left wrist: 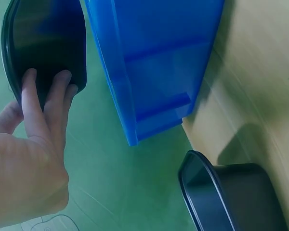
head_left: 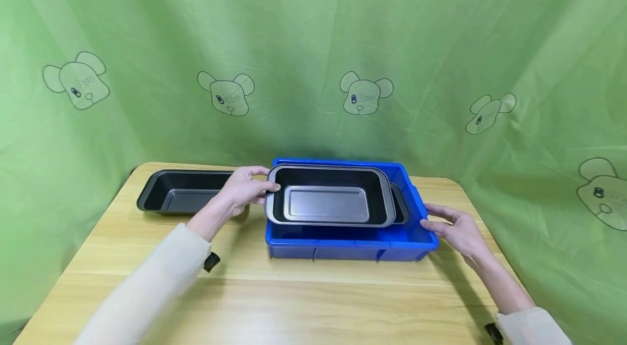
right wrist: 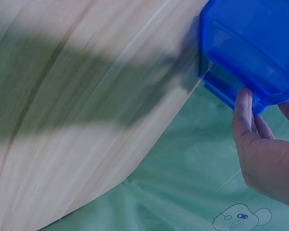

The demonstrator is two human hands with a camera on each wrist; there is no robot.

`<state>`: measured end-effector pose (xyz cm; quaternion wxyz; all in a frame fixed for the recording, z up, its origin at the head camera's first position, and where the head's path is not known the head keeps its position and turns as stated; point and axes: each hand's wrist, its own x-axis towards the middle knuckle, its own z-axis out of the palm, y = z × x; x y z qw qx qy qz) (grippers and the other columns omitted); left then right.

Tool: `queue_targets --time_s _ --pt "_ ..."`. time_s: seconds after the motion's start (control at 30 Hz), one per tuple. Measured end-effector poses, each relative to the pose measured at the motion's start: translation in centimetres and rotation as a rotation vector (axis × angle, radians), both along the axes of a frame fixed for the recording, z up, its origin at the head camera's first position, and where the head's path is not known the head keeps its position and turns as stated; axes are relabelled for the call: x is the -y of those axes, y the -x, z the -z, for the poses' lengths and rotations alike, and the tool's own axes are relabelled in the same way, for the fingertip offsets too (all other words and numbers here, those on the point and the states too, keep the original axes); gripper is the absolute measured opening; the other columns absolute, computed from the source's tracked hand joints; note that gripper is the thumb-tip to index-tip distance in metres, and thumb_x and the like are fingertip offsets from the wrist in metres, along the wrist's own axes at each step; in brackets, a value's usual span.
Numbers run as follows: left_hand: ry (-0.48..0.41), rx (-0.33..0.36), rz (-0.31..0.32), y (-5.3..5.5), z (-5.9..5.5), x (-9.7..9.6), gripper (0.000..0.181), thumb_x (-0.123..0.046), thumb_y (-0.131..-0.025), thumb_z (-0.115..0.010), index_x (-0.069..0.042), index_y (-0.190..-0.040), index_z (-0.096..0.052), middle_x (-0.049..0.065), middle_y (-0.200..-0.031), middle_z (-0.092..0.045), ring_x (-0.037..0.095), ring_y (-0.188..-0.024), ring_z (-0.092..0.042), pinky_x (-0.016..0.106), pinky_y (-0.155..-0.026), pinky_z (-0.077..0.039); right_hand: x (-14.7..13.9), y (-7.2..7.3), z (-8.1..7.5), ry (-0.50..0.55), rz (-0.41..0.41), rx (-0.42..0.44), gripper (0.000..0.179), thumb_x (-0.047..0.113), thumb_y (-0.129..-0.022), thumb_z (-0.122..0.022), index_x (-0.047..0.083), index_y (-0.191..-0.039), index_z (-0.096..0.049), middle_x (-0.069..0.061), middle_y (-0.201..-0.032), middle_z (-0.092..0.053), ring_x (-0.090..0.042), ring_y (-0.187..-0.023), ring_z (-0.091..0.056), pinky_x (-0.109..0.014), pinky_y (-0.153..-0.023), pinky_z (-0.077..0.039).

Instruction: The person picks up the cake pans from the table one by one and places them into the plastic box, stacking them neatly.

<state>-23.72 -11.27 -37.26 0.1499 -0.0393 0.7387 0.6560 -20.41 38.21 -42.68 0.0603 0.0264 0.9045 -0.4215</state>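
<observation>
A dark loaf pan with a grey rim is held at its left end by my left hand, thumb over the rim and fingers against the outside wall. The pan is above the blue plastic bin, covering much of its opening. Below its right end shows part of another dark pan inside the bin; the rest of that one is hidden. My right hand pinches the bin's right rim, with fingers outside the wall, as the right wrist view also shows.
Another dark loaf pan sits on the wooden table to the left of the bin. Green cloth with bear-head drawings hangs behind and beside the table.
</observation>
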Motion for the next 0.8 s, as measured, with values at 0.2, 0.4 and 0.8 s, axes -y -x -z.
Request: queue_targets --time_s 0.2,0.4,0.8 --pt "-0.006 0.016 0.002 1.1 -0.2 -0.5 0.053 -0.004 -0.093 -0.077 -0.002 -0.143 -0.059 0.002 -0.081 -0.074 0.006 -0.059 -0.064 0.016 -0.056 -0.061 0.1 0.0 -0.1 -0.015 -0.002 -0.01 0.071 0.04 -0.1 -0.073 0.0 -0.154 -0.05 -0.025 -0.158 -0.052 0.019 -0.1 -0.053 -0.008 -0.083 -0.054" --pt "-0.059 0.038 -0.004 2.3 0.1 -1.4 0.047 -0.001 -0.093 -0.076 0.0 -0.137 -0.061 0.001 -0.079 -0.072 0.006 -0.057 -0.065 0.014 -0.052 -0.059 0.2 0.0 -0.3 -0.014 -0.002 -0.024 0.072 0.043 -0.099 -0.074 0.002 -0.153 -0.052 -0.024 -0.156 -0.054 0.018 -0.104 -0.053 -0.008 -0.084 -0.054" --pt "-0.069 0.052 -0.019 4.2 0.6 -3.5 0.043 0.001 -0.092 -0.076 0.002 -0.133 -0.064 -0.001 -0.076 -0.068 0.005 -0.054 -0.065 0.014 -0.048 -0.057 0.1 0.0 -0.1 0.011 -0.001 -0.013 0.074 0.044 -0.098 -0.074 0.002 -0.154 -0.051 -0.025 -0.158 -0.052 0.022 -0.097 -0.055 -0.008 -0.083 -0.055"
